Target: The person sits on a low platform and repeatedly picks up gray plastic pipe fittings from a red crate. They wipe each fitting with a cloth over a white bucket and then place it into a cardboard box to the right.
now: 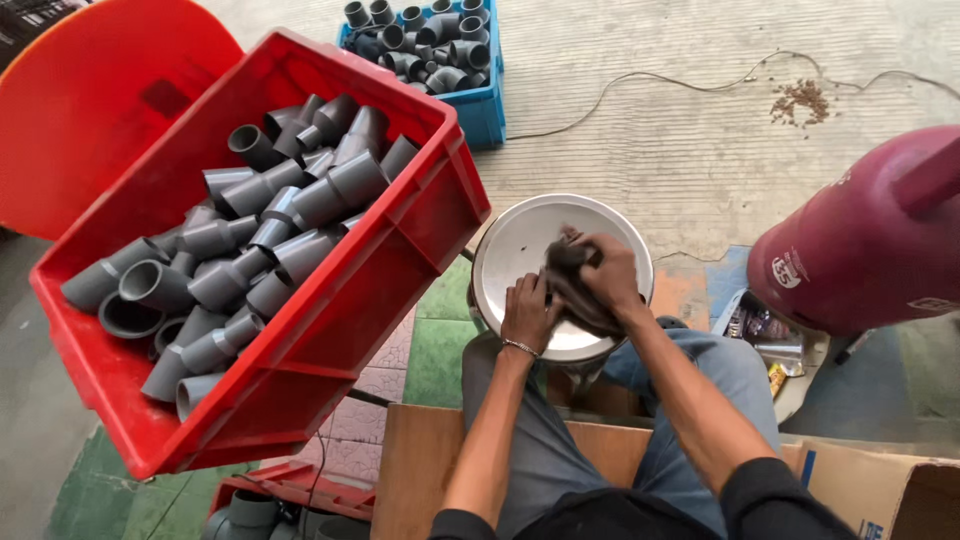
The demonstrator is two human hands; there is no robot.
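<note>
Both hands are down on the round metal pan [520,235], the pale shallow dish sitting just beyond the person's knees; take that pan as the anchor for everything here. The right hand [612,275] is curled shut over a dark cloth [572,285], which is bunched up on the near right part of the pan, its length running roughly from the far rim back toward the person; the fingers wrap the cloth from above, so whether anything lies inside the folds cannot be told. The left hand [527,312], with a thin bracelet at the wrist, sits on the near edge of the pan just left of the cloth; its fingers are bent and pressed against the cloth's side, more a pinch than a full fist. So the cloth lies between the two hands, touching both, and the right hand has the larger share of it.

Left of the pan, and raised, tilts a big red crate [400,250] heaped with grey pipe fittings [250,250], its low corner nearly at the pan's rim; beyond the pan stands a smaller blue crate [487,105] with more of the same; right of the pan leans a maroon gas cylinder [860,240]; the left hand is the nearer one to the red crate.
</note>
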